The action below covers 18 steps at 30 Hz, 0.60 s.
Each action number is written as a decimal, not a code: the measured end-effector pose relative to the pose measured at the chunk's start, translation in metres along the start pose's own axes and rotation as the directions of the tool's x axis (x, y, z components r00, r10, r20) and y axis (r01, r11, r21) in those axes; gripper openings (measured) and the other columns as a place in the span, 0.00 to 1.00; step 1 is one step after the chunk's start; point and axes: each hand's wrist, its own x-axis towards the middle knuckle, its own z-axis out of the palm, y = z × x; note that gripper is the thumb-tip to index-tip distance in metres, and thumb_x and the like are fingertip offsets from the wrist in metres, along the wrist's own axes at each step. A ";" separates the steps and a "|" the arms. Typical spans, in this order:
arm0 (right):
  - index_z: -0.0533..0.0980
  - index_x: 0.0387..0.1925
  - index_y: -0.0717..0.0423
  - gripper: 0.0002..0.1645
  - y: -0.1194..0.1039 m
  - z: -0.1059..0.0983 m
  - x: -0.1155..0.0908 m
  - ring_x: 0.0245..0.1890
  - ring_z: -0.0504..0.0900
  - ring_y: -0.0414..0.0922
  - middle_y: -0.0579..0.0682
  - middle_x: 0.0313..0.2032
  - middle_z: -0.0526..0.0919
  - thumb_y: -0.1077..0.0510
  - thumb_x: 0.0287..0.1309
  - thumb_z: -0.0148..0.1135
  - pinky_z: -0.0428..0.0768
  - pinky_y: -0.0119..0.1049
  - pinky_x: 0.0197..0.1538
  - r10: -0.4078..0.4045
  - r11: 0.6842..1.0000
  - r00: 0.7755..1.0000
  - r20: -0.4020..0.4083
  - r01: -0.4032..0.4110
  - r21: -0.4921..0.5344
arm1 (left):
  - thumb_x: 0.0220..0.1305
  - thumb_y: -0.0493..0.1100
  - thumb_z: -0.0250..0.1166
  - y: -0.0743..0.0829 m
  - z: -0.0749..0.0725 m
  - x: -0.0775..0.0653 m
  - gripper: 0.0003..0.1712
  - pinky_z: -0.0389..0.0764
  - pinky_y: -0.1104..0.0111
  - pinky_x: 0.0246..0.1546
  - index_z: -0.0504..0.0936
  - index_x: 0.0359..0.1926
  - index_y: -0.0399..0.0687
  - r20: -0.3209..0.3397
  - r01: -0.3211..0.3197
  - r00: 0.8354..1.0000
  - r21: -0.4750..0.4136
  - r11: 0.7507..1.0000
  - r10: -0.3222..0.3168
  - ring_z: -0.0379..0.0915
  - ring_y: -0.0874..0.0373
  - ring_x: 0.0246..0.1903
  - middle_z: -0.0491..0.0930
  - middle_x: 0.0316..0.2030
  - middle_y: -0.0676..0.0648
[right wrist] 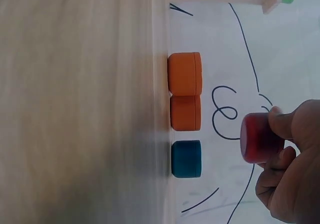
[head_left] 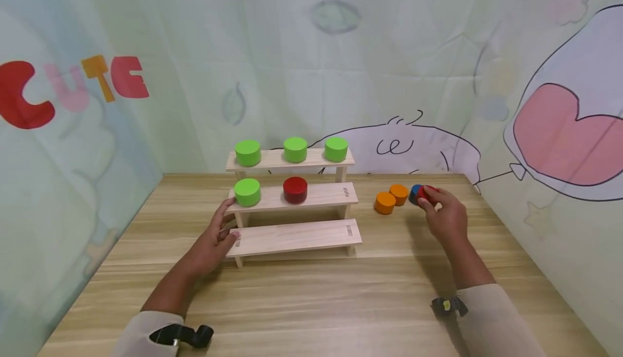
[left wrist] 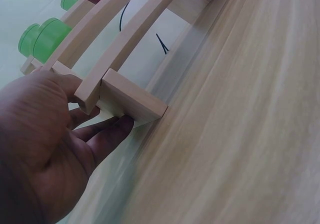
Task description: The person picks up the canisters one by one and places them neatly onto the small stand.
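Observation:
My right hand (head_left: 446, 217) pinches a red round block (right wrist: 261, 138) between thumb and fingers, lifted off the table. Just behind it in the head view is a blue round block (right wrist: 186, 159). My left hand (head_left: 210, 244) grips the left end of a three-step wooden stand (head_left: 297, 238), its fingers around the end by the lower steps. On the top step sit three green round blocks (head_left: 295, 150) in a row. The middle step holds one green block (head_left: 247, 192) at its left and a dark red block (head_left: 295, 190) at its centre.
Two orange round blocks (head_left: 385, 203) stand side by side on the wood-grain table (head_left: 302, 303), between the stand and the blue block. A printed curtain (head_left: 194, 75) rises along the table's back and sides. Each sleeve carries a black strap (head_left: 181, 335).

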 end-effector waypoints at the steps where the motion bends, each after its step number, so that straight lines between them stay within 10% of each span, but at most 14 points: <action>1: 0.80 0.70 0.57 0.26 -0.002 0.001 -0.001 0.66 0.81 0.69 0.70 0.70 0.79 0.58 0.75 0.69 0.84 0.63 0.64 -0.014 1.000 1.000 -0.016 0.014 0.005 | 0.86 0.36 0.54 0.000 0.000 0.000 0.48 0.77 0.34 0.68 0.34 0.89 0.63 0.002 0.001 1.000 -0.001 1.000 -0.001 0.64 0.20 0.76 0.52 0.83 0.22; 18: 0.84 0.65 0.58 0.26 -0.027 0.010 -0.011 0.58 0.87 0.66 0.65 0.66 0.85 0.62 0.67 0.76 0.89 0.60 0.55 -0.212 0.975 0.968 -0.138 0.218 0.035 | 0.85 0.35 0.54 0.001 0.000 -0.001 0.48 0.77 0.35 0.68 0.34 0.89 0.63 0.004 -0.003 1.000 -0.010 1.000 0.003 0.64 0.21 0.77 0.51 0.83 0.21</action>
